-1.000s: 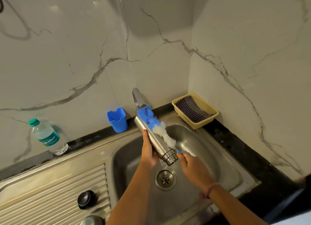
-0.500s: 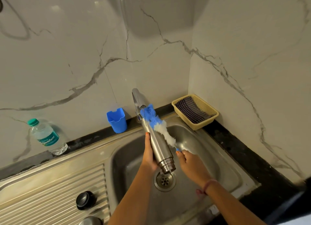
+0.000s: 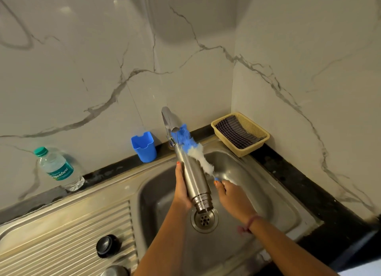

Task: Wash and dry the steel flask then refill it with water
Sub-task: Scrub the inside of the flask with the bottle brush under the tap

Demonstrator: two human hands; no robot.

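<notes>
Now, line by line:
Flask [image 3: 193, 178]: over the sink [image 3: 268, 185], tilted — open mouth low, toward 6 o'clock above the drain [image 3: 204, 219], base up under the tap [image 3: 170, 119].
Left hand [image 3: 181, 189]: fingers curled round the flask's lower half from its 9 o'clock side.
Right hand [image 3: 233, 197]: clamped on the brush [image 3: 192, 148] handle — bristles lie along the flask's 3 o'clock side.
Cup [image 3: 144, 147]: at 10 o'clock of the sink.
Bottle [image 3: 58, 168]: far at 9 o'clock.
Basket [image 3: 240, 134]: at 1 o'clock, cloth [image 3: 233, 131] inside.
Cap [image 3: 108, 245]: on the drainboard [image 3: 61, 234].
</notes>
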